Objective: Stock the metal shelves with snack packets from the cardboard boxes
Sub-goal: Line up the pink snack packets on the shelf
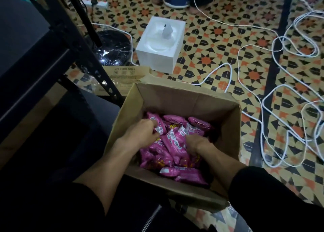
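Observation:
An open cardboard box (177,98) stands on the patterned floor in front of me, holding several pink snack packets (175,144). Both my hands are down inside it. My left hand (142,130) has its fingers curled around a pink packet at the left of the pile. Buried among the packets at the right, my right hand (196,144) is closed on some of them. The dark metal shelf (57,44) rises at the left, its slanted post beside the box.
A white tissue box (160,44) sits beyond the cardboard box. White cables (273,95) loop over the floor at the right. A flattened cardboard flap (126,74) and a black bag (114,47) lie by the shelf post. A power strip (95,3) lies far back.

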`<state>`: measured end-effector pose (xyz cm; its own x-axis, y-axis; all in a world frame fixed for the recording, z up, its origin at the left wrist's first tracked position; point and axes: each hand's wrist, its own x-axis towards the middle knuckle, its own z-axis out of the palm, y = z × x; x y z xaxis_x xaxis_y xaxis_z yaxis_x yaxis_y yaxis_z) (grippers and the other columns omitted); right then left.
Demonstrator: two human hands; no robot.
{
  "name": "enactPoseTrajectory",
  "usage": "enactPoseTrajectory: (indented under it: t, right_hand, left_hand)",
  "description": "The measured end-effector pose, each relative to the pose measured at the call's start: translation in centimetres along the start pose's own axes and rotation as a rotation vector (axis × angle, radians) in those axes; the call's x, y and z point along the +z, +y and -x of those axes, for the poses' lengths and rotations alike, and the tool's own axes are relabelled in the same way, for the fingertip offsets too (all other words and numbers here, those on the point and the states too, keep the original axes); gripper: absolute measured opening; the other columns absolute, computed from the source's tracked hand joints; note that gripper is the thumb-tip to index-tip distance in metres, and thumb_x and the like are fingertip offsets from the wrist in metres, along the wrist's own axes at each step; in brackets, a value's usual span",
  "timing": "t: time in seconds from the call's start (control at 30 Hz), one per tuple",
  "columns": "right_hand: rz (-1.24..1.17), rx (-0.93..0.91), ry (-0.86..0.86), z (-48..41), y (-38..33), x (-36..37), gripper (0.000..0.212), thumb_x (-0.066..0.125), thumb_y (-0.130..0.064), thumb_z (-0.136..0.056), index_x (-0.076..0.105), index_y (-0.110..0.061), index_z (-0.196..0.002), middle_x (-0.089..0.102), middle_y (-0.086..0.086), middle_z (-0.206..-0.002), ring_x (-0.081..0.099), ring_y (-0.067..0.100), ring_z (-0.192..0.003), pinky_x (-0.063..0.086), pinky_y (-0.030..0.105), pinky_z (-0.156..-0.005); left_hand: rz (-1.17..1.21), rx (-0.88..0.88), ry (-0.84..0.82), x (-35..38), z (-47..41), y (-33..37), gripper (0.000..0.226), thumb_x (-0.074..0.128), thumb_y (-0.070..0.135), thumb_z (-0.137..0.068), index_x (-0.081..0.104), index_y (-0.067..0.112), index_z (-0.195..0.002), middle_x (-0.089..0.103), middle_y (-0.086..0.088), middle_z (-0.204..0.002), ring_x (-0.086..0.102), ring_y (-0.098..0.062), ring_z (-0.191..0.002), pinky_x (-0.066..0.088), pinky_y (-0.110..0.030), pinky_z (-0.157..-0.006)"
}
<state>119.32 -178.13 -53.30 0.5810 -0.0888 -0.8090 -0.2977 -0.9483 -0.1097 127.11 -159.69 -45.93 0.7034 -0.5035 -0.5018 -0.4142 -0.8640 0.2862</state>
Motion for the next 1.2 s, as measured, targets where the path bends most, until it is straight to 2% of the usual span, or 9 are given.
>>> enactPoseTrajectory:
  t: [0.13, 0.23, 0.37, 0.57, 0.7, 0.83, 1.0, 1.1, 1.2]
  right_hand:
    - [-0.095, -0.065, 0.217, -0.7, -0.3, -0.9, 0.030, 0.054, -0.030, -0.094, 0.064, -0.014, -0.117, 0.065, 0.011, -0.125, 0.061, 0.029, -0.116, 0.045, 0.036, -0.100]
    - [-0.023, -0.082, 0.385, -0.6, -1.6, -2.2, 0.034, 0.042, -0.033, -0.095, 0.069, -0.016, -0.106, 0.069, 0.011, -0.118, 0.061, 0.028, -0.113, 0.030, 0.039, -0.110]
    - [0.030, -0.014, 0.246, -1.1, -3.9, -2.5, 0.061, 0.038, -0.063, -0.095, 0.067, -0.012, -0.112, 0.067, 0.014, -0.121, 0.061, 0.030, -0.117, 0.030, 0.046, -0.112]
    - [-0.259, 0.077, 0.067, -2.8, -5.9, -0.5, 0.088, 0.034, -0.084, -0.084, 0.065, -0.009, -0.118, 0.066, 0.014, -0.117, 0.063, 0.032, -0.110, 0.047, 0.039, -0.090]
    - [-0.615, 0.028, -0.139, -2.9, -5.7, -0.3, 0.036, 0.067, -0.050, -0.086, 0.059, -0.017, -0.075, 0.051, 0.000, -0.070, 0.047, 0.013, -0.058, 0.040, 0.025, -0.057]
    - [-0.654, 0.011, -0.059, -1.9, -3.5, -2.5, 0.033, 0.076, -0.032, -0.084, 0.056, -0.016, -0.062, 0.050, -0.003, -0.059, 0.043, 0.009, -0.048, 0.032, 0.022, -0.046]
    - [-0.570, 0.098, 0.155, -0.5, 0.4, -3.3, 0.021, 0.076, -0.029, -0.080, 0.067, -0.010, -0.079, 0.066, 0.007, -0.082, 0.063, 0.021, -0.076, 0.045, 0.025, -0.063]
    - [-0.578, 0.147, 0.165, 0.1, 1.2, -2.5, 0.026, 0.074, -0.028, -0.082, 0.069, -0.013, -0.102, 0.066, 0.005, -0.100, 0.066, 0.024, -0.097, 0.053, 0.034, -0.090]
    - [-0.587, 0.171, 0.159, 0.0, 1.1, -1.8, 0.033, 0.073, -0.029, -0.082, 0.067, -0.018, -0.113, 0.067, 0.009, -0.113, 0.065, 0.028, -0.103, 0.052, 0.039, -0.095]
  left_hand:
    - [0.005, -0.038, -0.109, 0.4, -1.2, -0.9, 0.038, 0.062, 0.036, -0.093, 0.061, 0.014, -0.124, 0.065, -0.009, -0.119, 0.061, -0.027, -0.109, 0.050, -0.038, -0.093]
    - [-0.002, -0.043, -0.176, 0.9, -2.0, -1.0, 0.036, 0.060, 0.037, -0.095, 0.059, 0.014, -0.122, 0.063, -0.008, -0.118, 0.061, -0.026, -0.106, 0.049, -0.035, -0.088]
    - [-0.023, -0.056, -0.233, 1.7, -3.1, -1.1, 0.024, 0.059, 0.038, -0.094, 0.057, 0.016, -0.105, 0.064, -0.010, -0.113, 0.061, -0.028, -0.103, 0.046, -0.034, -0.080]
    - [-0.048, -0.133, -0.283, 2.5, -3.6, -1.9, 0.031, 0.057, 0.033, -0.094, 0.061, 0.014, -0.118, 0.063, -0.011, -0.124, 0.060, -0.029, -0.114, 0.048, -0.035, -0.090]
    - [-0.080, -0.171, -0.301, 2.2, -3.4, -2.4, 0.032, 0.054, 0.023, -0.096, 0.057, 0.009, -0.125, 0.060, -0.013, -0.128, 0.058, -0.030, -0.117, 0.046, -0.035, -0.092]
    - [-0.112, -0.155, -0.333, 2.4, -3.5, -2.2, 0.025, 0.053, 0.020, -0.095, 0.061, 0.009, -0.116, 0.063, -0.014, -0.123, 0.061, -0.030, -0.111, 0.048, -0.036, -0.090]
    - [-0.177, -0.024, -0.394, 4.3, -3.8, 0.2, 0.033, 0.059, 0.022, -0.091, 0.058, 0.010, -0.122, 0.060, -0.013, -0.127, 0.060, -0.031, -0.114, 0.049, -0.038, -0.093]
    - [-0.175, 0.086, -0.554, 6.9, -3.5, 1.5, 0.046, 0.072, 0.036, -0.084, 0.057, 0.014, -0.121, 0.063, -0.009, -0.121, 0.062, -0.029, -0.105, 0.052, -0.037, -0.091]
    - [-0.342, 0.199, -0.576, 8.5, -3.1, 1.8, 0.048, 0.075, 0.029, -0.084, 0.054, 0.012, -0.123, 0.058, -0.008, -0.122, 0.059, -0.029, -0.110, 0.050, -0.038, -0.090]
